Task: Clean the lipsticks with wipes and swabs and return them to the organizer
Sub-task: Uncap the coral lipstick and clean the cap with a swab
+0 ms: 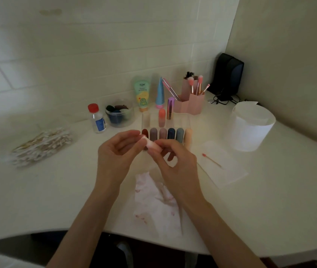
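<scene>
Both hands are raised just above the worktop [57, 190] and close together, sharing one pale pink lipstick [151, 145]: the left hand [119, 151] pinches its far end between thumb and fingertips, and the right hand [177, 163] has its fingers curled round the near end, so neither is free. The lipstick is held in the air directly in front of the clear organizer [182, 120], whose front row holds six lipsticks side by side, from a dark red one [144, 133] on the left to a peach one [188, 136] on the right; behind them stand a coral lipstick [161, 117] and a metallic purple one [170, 108]. Below the hands a crumpled wipe [157, 204] with pink stains lies on the worktop. To the right a flat white wipe [225, 171] carries a swab [211, 160] with a red tip, and beyond it stands a white wipe tub [250, 128]. On the left lies a bag of cotton swabs [41, 147], with a small red-capped bottle [96, 120] near it
</scene>
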Motion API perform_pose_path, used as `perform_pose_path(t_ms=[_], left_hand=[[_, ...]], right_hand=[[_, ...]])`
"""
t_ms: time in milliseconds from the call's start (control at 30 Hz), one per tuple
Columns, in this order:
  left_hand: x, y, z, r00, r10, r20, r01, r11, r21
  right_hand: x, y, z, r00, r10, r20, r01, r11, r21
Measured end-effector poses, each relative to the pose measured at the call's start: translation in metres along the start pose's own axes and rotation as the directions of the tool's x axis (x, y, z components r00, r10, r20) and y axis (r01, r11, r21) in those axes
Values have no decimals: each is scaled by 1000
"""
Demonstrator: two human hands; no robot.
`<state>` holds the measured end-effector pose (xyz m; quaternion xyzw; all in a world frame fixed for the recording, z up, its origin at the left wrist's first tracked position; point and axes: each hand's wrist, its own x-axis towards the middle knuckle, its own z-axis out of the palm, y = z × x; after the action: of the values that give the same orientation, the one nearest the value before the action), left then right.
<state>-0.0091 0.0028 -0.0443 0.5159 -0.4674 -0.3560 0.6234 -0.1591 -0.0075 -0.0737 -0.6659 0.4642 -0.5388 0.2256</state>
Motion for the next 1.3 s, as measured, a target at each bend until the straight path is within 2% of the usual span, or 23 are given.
perform_pose_path(t_ms=[67, 167, 367, 500, 633, 800, 933, 1033, 1200, 1300], left_hand=[[-2, -1, 1, 1000, -15, 25, 16, 999, -38], [-6, -3, 3, 995, -27, 98, 26, 1000, 10], [-7, -10, 0, 995, 4, 96, -3, 1000, -7], [-6, -12, -1, 996, 1, 93, -1, 1000, -7], [-5, -16, -3, 996, 3, 85, -4, 1000, 6], [-5, -19, -5, 997, -19, 73, 22, 999, -38], [-5, -20, -7, 995, -23, 98, 26, 999, -26], [-4, -22, -7, 994, -41, 100, 46, 998, -42], [-4, -23, -8, 993, -45, 111, 51, 997, -53], [-4, -23, -8, 993, -37, 108, 40, 999, -27]], right_hand=[[-1, -2, -1, 1000, -8, -7, 8, 1000, 15], [-1, -2, -1, 1000, -17, -23, 17, 1000, 18], [-1, 4, 3, 999, -33, 1, 33, 999, -33], [-1, 9, 5, 994, 6, 106, -4, 1000, -14], [0, 7, 4, 977, 77, 197, -100, 989, 111], [1, 1, 5, 985, 87, 151, -114, 976, 183], [1, 5, 4, 976, 62, 209, -108, 970, 216], [1, 2, 6, 974, 69, 217, -108, 979, 172], [1, 3, 5, 987, 74, 145, -96, 984, 149], [0, 2, 4, 982, 47, 182, -74, 987, 142]])
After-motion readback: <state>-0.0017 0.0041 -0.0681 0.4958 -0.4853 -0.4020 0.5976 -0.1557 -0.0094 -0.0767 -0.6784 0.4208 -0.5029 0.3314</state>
